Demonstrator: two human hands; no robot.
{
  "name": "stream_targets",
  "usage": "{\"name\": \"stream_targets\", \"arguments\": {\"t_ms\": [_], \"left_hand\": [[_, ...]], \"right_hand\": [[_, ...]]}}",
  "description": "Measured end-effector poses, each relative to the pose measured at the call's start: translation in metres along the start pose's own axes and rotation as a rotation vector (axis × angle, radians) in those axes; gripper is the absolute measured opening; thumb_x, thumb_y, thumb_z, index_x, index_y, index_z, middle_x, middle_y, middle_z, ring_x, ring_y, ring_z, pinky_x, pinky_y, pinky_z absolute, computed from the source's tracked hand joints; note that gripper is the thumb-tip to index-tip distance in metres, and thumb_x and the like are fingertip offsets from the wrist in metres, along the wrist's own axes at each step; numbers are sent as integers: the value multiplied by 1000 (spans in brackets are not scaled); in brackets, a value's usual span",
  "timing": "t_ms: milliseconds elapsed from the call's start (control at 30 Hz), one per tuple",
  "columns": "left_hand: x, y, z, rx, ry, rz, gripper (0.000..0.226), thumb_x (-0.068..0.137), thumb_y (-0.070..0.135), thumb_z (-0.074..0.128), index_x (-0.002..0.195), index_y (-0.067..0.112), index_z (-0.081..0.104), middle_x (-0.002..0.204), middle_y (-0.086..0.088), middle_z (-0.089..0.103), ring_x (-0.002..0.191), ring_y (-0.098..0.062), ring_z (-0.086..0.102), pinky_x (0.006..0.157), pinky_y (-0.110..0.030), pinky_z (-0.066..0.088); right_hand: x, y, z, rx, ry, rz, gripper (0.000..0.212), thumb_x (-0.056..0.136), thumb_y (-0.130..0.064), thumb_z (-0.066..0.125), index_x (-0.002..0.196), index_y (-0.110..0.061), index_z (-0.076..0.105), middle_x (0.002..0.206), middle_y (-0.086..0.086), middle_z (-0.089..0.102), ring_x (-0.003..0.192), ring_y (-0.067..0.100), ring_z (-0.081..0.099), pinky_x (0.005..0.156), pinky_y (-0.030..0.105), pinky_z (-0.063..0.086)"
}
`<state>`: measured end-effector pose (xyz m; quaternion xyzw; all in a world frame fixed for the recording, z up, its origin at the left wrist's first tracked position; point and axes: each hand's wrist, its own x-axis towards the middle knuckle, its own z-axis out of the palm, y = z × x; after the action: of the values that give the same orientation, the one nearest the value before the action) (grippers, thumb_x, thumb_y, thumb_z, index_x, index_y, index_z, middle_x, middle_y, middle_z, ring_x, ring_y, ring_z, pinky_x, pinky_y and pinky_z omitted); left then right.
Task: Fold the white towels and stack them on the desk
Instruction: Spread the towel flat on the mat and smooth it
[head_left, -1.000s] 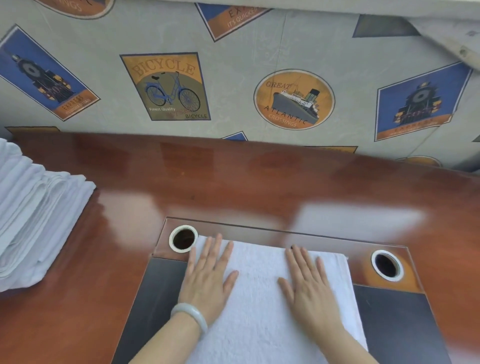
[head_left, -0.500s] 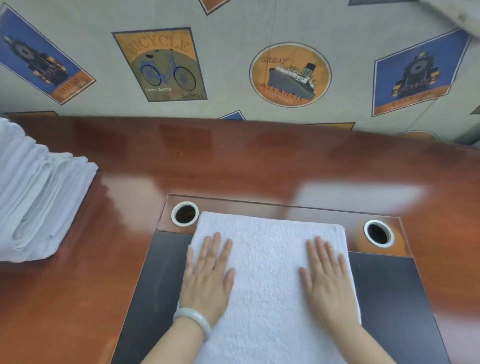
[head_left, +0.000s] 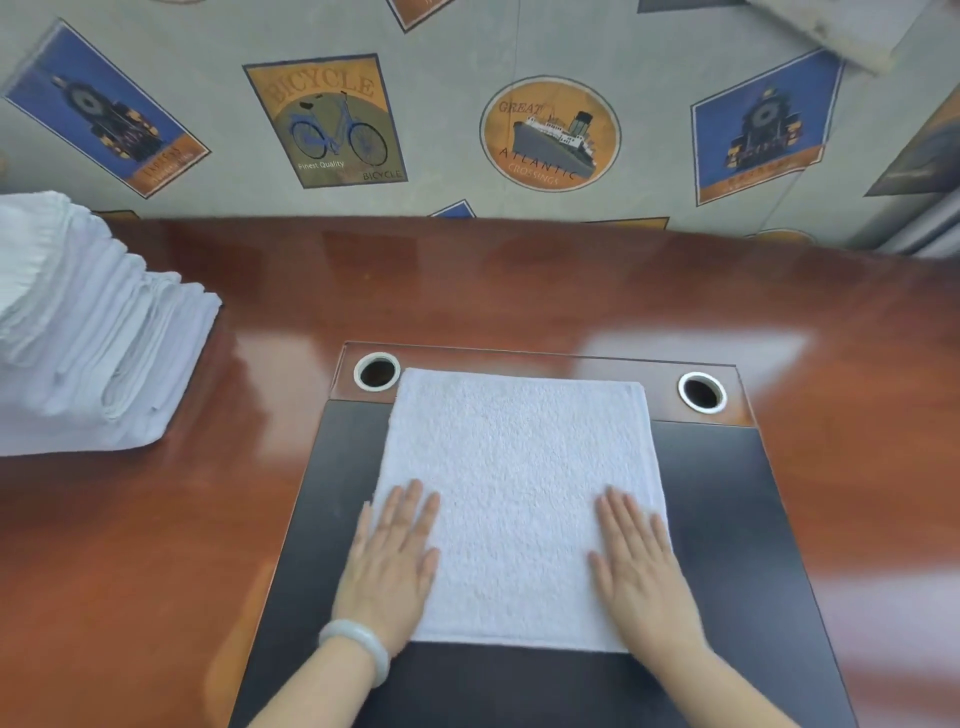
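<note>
A folded white towel (head_left: 519, 483) lies flat on the dark inset panel (head_left: 737, 545) of the wooden desk (head_left: 519, 291). My left hand (head_left: 389, 561) presses flat on the towel's near left edge, fingers straight, a pale bangle on the wrist. My right hand (head_left: 641, 566) presses flat on the near right edge in the same way. At the far left of the desk stands a stack of folded white towels (head_left: 88, 338).
Two round cable holes, the left cable hole (head_left: 377, 371) and the right cable hole (head_left: 702, 392), flank the towel's far corners. A wall with poster-print paper (head_left: 519, 130) rises directly behind the desk. Bare glossy wood spreads to the right of the panel.
Both hands have slid from the towel's far edge toward me and apart to its near side edges, staying flat. The towel's whole near edge now shows.
</note>
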<state>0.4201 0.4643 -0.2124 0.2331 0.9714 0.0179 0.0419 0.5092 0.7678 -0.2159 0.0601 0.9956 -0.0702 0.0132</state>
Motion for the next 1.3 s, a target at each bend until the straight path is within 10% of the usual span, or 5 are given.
{"name": "stream_targets", "arguments": {"t_ms": [367, 700, 833, 900, 1300], "left_hand": [[-43, -3, -35, -23, 8, 383, 44, 77, 58, 45, 115, 36, 49, 108, 11, 48, 101, -12, 45, 89, -30, 31], [-29, 9, -80, 220, -334, 508, 51, 46, 2, 61, 95, 16, 59, 88, -2, 56, 73, -19, 56, 58, -26, 47], [-20, 4, -112, -140, -891, 371, 37, 91, 7, 43, 124, 20, 54, 126, -3, 53, 112, -27, 54, 89, -33, 43], [-4, -8, -124, -256, -912, 335, 40, 86, 12, 45, 120, 30, 58, 122, 7, 59, 110, -18, 56, 87, -29, 45], [68, -35, -76, -757, -300, -464, 13, 94, 25, 62, 107, 26, 61, 99, 6, 57, 90, -9, 56, 66, -16, 38]], "right_hand": [[-61, 23, -38, -10, -90, -328, 37, 84, -48, 52, 113, -26, 55, 122, -9, 50, 107, 17, 56, 94, 27, 32], [-47, 8, -72, -72, -396, -246, 48, 43, 2, 32, 80, -28, 37, 80, -14, 30, 64, 12, 35, 51, 17, 25], [-34, 15, -104, 42, -592, -294, 5, 72, -27, 48, 72, -31, 47, 75, -13, 40, 71, 12, 40, 64, 25, 32], [-19, 19, -121, 423, -898, -101, 27, 65, -24, 43, 82, -40, 56, 84, -20, 54, 80, 7, 52, 73, 23, 42], [34, 39, -89, 838, -294, 571, 10, 88, -16, 70, 86, -25, 72, 79, -6, 68, 80, 14, 62, 67, 26, 44]]}}
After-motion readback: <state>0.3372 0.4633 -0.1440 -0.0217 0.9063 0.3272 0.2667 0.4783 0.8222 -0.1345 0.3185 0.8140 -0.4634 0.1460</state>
